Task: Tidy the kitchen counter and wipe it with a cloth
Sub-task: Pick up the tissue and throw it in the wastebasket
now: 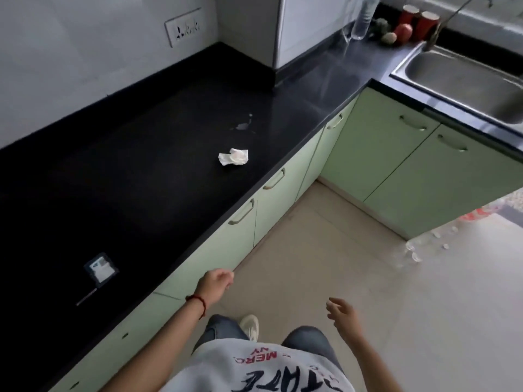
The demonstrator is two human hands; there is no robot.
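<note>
Neither grip holds anything: the left hand (215,281) hangs loosely curled beside the counter (141,176) edge, and the right hand (341,311) is spread open over the floor. Well ahead of the left hand, near that edge, lies a crumpled white wad (233,157), probably tissue or a small cloth: light, soft, easily pinched anywhere. Just beyond the wad, a wet smear (242,125) marks the counter.
</note>
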